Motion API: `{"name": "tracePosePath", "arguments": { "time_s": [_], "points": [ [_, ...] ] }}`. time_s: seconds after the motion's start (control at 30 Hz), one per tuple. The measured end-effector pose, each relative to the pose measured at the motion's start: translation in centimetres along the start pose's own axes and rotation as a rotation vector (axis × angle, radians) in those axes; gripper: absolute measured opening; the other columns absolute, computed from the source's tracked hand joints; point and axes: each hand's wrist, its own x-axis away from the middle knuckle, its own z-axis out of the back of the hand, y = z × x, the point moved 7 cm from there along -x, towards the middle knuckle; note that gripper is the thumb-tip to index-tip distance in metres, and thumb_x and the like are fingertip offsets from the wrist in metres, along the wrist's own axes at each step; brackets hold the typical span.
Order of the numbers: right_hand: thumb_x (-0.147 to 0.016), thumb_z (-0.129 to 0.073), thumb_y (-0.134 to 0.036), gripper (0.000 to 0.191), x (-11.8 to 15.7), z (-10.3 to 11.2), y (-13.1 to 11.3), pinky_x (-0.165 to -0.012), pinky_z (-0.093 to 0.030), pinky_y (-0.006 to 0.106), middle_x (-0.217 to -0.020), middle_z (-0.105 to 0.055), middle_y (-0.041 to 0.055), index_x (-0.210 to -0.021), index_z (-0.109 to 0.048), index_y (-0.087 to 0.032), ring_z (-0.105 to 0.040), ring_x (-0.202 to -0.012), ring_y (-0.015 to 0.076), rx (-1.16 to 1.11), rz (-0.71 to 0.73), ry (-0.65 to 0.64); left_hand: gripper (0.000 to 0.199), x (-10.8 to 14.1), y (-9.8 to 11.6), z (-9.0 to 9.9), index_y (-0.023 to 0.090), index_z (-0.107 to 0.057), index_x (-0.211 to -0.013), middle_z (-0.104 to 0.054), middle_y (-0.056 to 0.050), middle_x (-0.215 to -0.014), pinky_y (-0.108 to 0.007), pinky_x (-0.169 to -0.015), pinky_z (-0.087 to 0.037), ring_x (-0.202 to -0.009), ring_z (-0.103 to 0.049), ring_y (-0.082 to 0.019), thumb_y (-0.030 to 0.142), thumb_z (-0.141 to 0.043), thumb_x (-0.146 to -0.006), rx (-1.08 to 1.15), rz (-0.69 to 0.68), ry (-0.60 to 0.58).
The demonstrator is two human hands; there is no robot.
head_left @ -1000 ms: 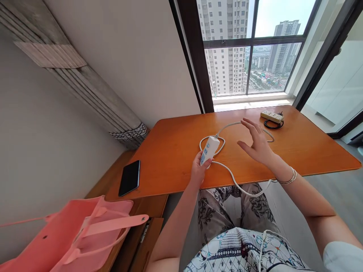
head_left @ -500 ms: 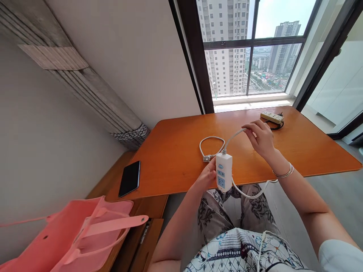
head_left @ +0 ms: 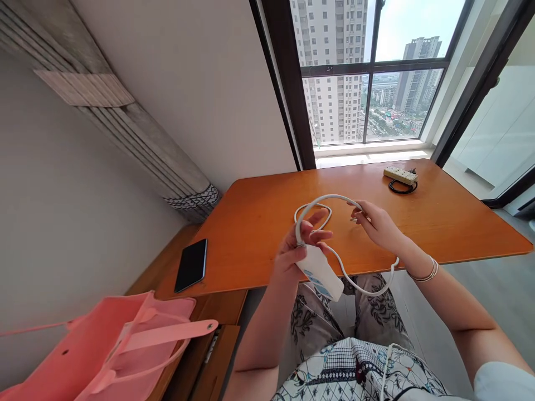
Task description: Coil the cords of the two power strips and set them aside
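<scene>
A white power strip [head_left: 321, 274] with blue-marked sockets is tilted over the table's near edge. My left hand [head_left: 292, 248] grips its cord end, the thumb on the casing and some fingers spread above. The white cord [head_left: 330, 197] rises from the strip and arches right to my right hand [head_left: 376, 225], which pinches it. More of the cord hangs in a loop below the table edge, above my lap. Another stretch lies curled on the table behind my left hand. The plug is hidden behind that hand.
A second, cream power strip [head_left: 400, 175] with a coiled black cord lies at the table's far right. A phone [head_left: 191, 265] rests near the left edge of the wooden table [head_left: 251, 223]. A pink bag [head_left: 125, 345] stands at lower left, and a window [head_left: 371, 106] is beyond.
My left hand has moved up to the strip's cord end, and the strip has tipped over with its lower end to the right. My right hand has come lower, and the cord now arches.
</scene>
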Motion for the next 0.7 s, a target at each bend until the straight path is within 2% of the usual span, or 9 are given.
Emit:
{"name": "tracePosePath", "arguments": {
  "time_s": [0.1, 0.2, 0.37, 0.47, 0.53, 0.6, 0.67, 0.7],
  "points": [
    [-0.096, -0.047, -0.033, 0.023, 1.1, -1.2, 2.3, -0.082, -0.055, 0.036, -0.092, -0.07, 0.006, -0.106, -0.063, -0.02, -0.067, -0.088, 0.0195, -0.135, -0.118, -0.122, 0.044, -0.1, 1.8, 2.0, 0.038, -0.072, -0.104, -0.059, -0.002, -0.139, -0.03, -0.068, -0.06, -0.115, -0.066, -0.028, 0.048, -0.081, -0.061, -0.018, -0.156, 0.128],
    [-0.096, -0.048, -0.036, 0.02, 1.6, -1.7, 2.9, -0.085, -0.054, 0.036, -0.094, -0.07, 0.0064, -0.096, -0.06, -0.021, -0.066, -0.09, 0.0195, -0.148, -0.135, -0.131, 0.047, -0.3, 2.0, 2.6, 0.043, -0.071, -0.108, -0.052, 0.003, -0.147, -0.031, -0.078, -0.06, -0.134, -0.052, -0.03, 0.047, -0.081, -0.062, -0.019, -0.214, 0.147],
    [-0.098, -0.043, -0.042, 0.024, 1.1, -0.9, 3.3, -0.086, -0.051, 0.036, -0.097, -0.069, 0.0068, -0.095, -0.056, -0.021, -0.064, -0.094, 0.0199, -0.099, -0.164, -0.041, 0.045, 0.4, 1.7, 1.9, 0.043, -0.072, -0.102, -0.046, 0.007, -0.152, -0.034, -0.082, -0.061, -0.137, -0.049, -0.032, 0.051, -0.083, -0.06, -0.037, -0.255, 0.113],
    [-0.096, -0.047, -0.047, 0.028, 1.1, -1.5, 3.8, -0.091, -0.049, 0.039, -0.1, -0.07, 0.0063, -0.094, -0.057, -0.021, -0.064, -0.097, 0.0209, -0.117, -0.216, -0.153, 0.037, 1.3, 2.4, 1.0, 0.038, -0.071, -0.096, -0.045, 0.005, -0.153, -0.038, -0.086, -0.061, -0.142, -0.043, -0.034, 0.052, -0.081, -0.064, -0.063, -0.247, 0.103],
    [-0.095, -0.05, -0.05, 0.03, 1.4, -2.8, 4.1, -0.093, -0.05, 0.04, -0.101, -0.069, 0.0056, -0.093, -0.057, -0.021, -0.064, -0.098, 0.0206, -0.223, -0.235, -0.29, 0.03, 1.5, 3.2, 0.2, 0.034, -0.068, -0.089, -0.046, 0.005, -0.153, -0.04, -0.09, -0.06, -0.146, -0.038, -0.033, 0.051, -0.08, -0.066, -0.058, -0.263, 0.089],
    [-0.091, -0.055, -0.052, 0.03, 1.7, -4.1, 4.3, -0.093, -0.052, 0.039, -0.098, -0.068, 0.0045, -0.09, -0.055, -0.022, -0.065, -0.098, 0.0202, -0.36, -0.229, -0.366, 0.026, 1.5, 3.9, -0.4, 0.031, -0.066, -0.081, -0.047, 0.006, -0.151, -0.042, -0.094, -0.059, -0.147, -0.036, -0.033, 0.047, -0.08, -0.066, -0.046, -0.295, 0.076],
    [-0.089, -0.058, -0.053, 0.031, 1.7, -4.8, 4.9, -0.088, -0.054, 0.037, -0.092, -0.064, 0.0028, -0.088, -0.052, -0.022, -0.065, -0.095, 0.0196, -0.436, -0.222, -0.346, 0.025, 1.4, 4.3, -0.6, 0.031, -0.066, -0.078, -0.05, 0.007, -0.149, -0.044, -0.095, -0.058, -0.145, -0.039, -0.034, 0.045, -0.081, -0.064, -0.042, -0.324, 0.075],
    [-0.089, -0.057, -0.053, 0.031, 1.6, -4.7, 5.4, -0.085, -0.054, 0.036, -0.088, -0.061, 0.0016, -0.088, -0.05, -0.023, -0.065, -0.09, 0.0186, -0.436, -0.225, -0.286, 0.025, 1.3, 4.3, -0.5, 0.031, -0.067, -0.079, -0.052, 0.006, -0.148, -0.044, -0.095, -0.059, -0.143, -0.043, -0.034, 0.044, -0.082, -0.064, -0.046, -0.328, 0.079]
  ]
}}
